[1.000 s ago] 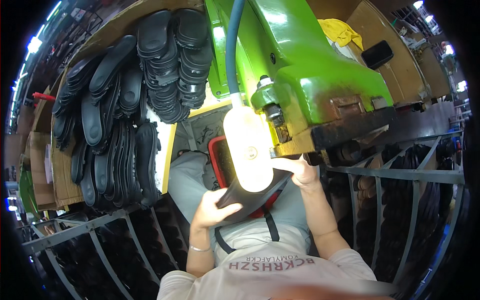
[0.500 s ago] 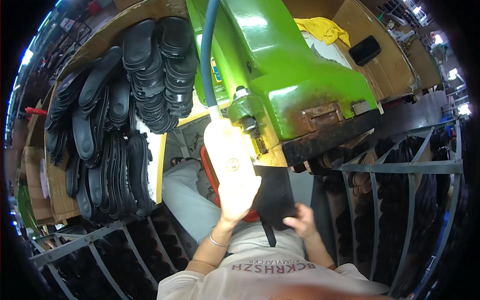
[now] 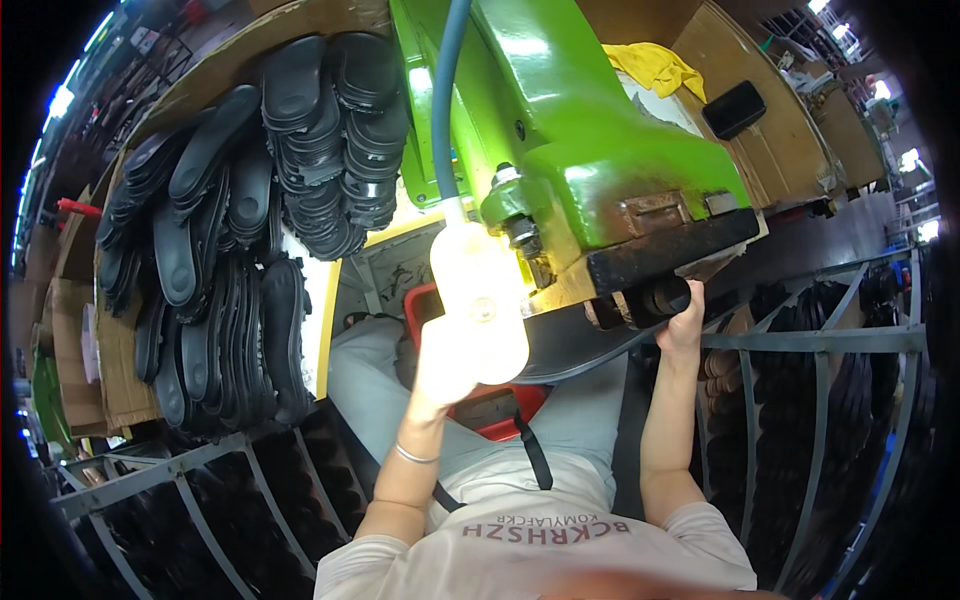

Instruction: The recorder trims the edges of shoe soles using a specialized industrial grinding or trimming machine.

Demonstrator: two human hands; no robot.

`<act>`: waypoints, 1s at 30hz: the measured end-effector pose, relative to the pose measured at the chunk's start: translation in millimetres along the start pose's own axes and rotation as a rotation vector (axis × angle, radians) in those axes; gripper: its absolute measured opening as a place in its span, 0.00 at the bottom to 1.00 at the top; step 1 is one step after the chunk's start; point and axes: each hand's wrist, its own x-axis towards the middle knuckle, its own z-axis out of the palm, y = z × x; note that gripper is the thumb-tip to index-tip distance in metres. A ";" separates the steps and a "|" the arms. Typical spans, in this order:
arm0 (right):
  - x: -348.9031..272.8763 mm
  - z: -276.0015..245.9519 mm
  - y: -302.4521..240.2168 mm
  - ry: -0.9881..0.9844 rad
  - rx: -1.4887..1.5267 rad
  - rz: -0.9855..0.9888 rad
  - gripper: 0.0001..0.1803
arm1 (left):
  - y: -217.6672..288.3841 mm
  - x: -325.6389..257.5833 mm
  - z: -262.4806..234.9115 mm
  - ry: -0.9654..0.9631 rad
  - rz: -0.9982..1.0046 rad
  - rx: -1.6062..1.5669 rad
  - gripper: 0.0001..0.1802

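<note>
A black shoe sole [image 3: 590,345], long and bent, lies crosswise below the head of a green machine [image 3: 620,150]. My right hand [image 3: 683,322] is closed round its right end, beside dark round parts under the head. My left hand [image 3: 446,365] is at the sole's left end, by the lit lamp [image 3: 482,308]. Glare and the lamp itself hide the left fingers, so their grip cannot be made out.
Stacks of black soles [image 3: 325,130] fill a cardboard box [image 3: 125,385] on the left. A phone [image 3: 734,110] and yellow cloth [image 3: 655,70] lie in another carton at right. Metal racks [image 3: 860,340] stand on both sides; a red bin [image 3: 500,425] sits between my legs.
The black sole has swung from hanging down at my lap to lying crosswise under the machine head. My right hand has gone up and right; my left has shifted slightly left and up.
</note>
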 end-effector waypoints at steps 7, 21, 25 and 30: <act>-14.1 57.1 38.9 -0.006 0.001 -0.070 0.15 | 3.1 -11.7 -65.2 0.052 -0.249 -0.167 0.15; -8.1 96.3 46.5 -0.175 -0.164 -0.021 0.33 | -28.7 -118.4 12.3 -0.102 -0.695 -0.088 0.11; -10.6 101.4 27.9 -0.283 -0.170 0.088 0.30 | -28.3 -121.0 73.6 -0.181 -0.534 -0.020 0.14; -10.4 51.9 -36.6 0.125 -0.746 -0.312 0.22 | -20.8 -56.4 26.0 -0.105 -0.246 -0.054 0.16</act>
